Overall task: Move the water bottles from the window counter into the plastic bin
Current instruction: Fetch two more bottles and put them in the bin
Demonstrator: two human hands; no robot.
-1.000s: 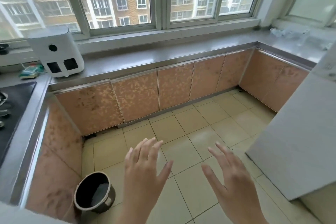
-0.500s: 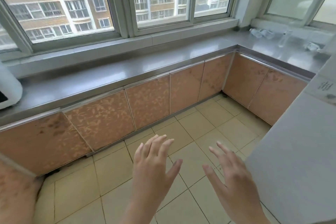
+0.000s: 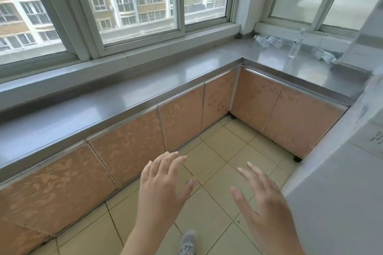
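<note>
Several clear water bottles stand and lie on the steel window counter (image 3: 269,58) at the far right. Two lying bottles (image 3: 267,41) sit near the corner, one upright bottle (image 3: 295,46) stands further right, and another lying bottle (image 3: 324,56) is beside it. My left hand (image 3: 163,188) and my right hand (image 3: 263,203) are held out low over the tiled floor, fingers spread, holding nothing, far from the bottles. No plastic bin is in view.
An L-shaped steel counter (image 3: 124,97) with orange cabinet doors (image 3: 182,124) runs under the windows. A white appliance (image 3: 342,172) blocks the right side. Tiled floor (image 3: 217,151) lies between them. A grey shoe (image 3: 187,242) shows at the bottom.
The view has swung right: the white air fryer and the floor pot left the frame, and the bottles on the right counter came closer. Both hands stay spread and empty.
</note>
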